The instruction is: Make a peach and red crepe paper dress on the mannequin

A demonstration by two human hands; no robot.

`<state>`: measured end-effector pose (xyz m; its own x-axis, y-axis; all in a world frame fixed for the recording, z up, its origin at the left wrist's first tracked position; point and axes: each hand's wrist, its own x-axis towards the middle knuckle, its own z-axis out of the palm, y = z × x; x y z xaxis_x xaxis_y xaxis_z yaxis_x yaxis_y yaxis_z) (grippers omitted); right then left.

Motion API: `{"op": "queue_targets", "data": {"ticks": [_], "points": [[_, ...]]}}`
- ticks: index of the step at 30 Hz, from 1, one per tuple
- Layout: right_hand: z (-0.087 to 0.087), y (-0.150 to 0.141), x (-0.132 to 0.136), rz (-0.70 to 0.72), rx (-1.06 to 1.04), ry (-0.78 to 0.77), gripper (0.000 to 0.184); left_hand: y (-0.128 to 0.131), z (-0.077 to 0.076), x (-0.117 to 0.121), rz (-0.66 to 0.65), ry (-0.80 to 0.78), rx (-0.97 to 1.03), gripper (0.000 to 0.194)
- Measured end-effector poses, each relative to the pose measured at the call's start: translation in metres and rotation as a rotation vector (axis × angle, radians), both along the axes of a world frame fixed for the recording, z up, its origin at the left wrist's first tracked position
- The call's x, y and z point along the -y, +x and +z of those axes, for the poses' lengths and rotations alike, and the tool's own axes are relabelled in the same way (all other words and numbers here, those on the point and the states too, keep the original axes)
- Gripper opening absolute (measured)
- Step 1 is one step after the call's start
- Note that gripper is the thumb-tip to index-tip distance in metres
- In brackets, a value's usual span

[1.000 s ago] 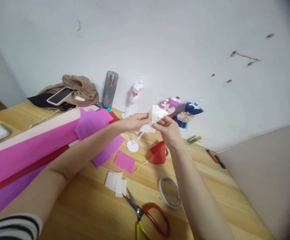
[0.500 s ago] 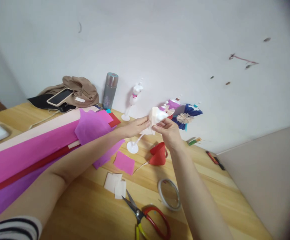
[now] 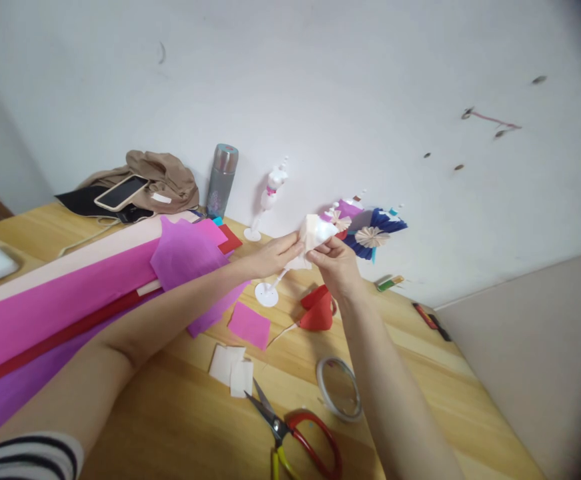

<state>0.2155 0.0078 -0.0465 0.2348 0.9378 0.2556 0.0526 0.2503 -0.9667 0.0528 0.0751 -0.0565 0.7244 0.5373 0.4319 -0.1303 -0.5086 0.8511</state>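
Note:
Between my two hands is a small white mannequin (image 3: 326, 231) on a thin stand, tilted to the right, its round white base (image 3: 267, 295) on the table. Cream crepe paper (image 3: 311, 229) is wrapped around its body. My left hand (image 3: 275, 256) grips the paper's left side, fingers nearly straight and pressed together. From the right, my right hand (image 3: 339, 265) pinches the paper's lower edge between thumb and fingers, close against the mannequin. The fingertips behind the paper are hidden.
Red-handled scissors (image 3: 280, 427), a tape roll (image 3: 339, 389), a red paper piece (image 3: 317, 308) and pink paper (image 3: 249, 325) lie nearer me. Paper rolls (image 3: 70, 300) cover the left. Behind stand a bare mannequin (image 3: 275, 180), a blue-dressed one (image 3: 387, 223) and a flask (image 3: 223, 180).
Both hands keep their hold on the mannequin and paper. The cream paper's top edge looks slightly flatter; otherwise only the view has shifted a little.

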Motion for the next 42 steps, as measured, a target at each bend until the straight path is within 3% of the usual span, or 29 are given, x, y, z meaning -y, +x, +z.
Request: {"op": "queue_targets", "data": {"ticks": [10,18,27,35,42], "points": [[-0.006,-0.005,-0.002,-0.004,-0.071,0.033,0.038,0.007,-0.010,0.007,-0.082,-0.117,0.167,0.038],[-0.007,-0.007,-0.002,0.024,-0.053,0.025,0.041,0.020,-0.022,0.010,0.076,-0.139,0.268,0.038],[-0.012,-0.009,-0.001,0.018,-0.126,-0.015,0.043,0.019,-0.020,0.017,0.160,-0.144,0.225,0.031],[-0.013,-0.005,0.008,0.036,-0.119,-0.068,0.043,0.013,-0.010,0.017,0.171,-0.032,0.091,0.030],[-0.005,-0.017,0.025,-0.166,0.100,0.084,0.032,0.013,-0.014,0.018,0.169,0.003,0.080,0.030]]}}
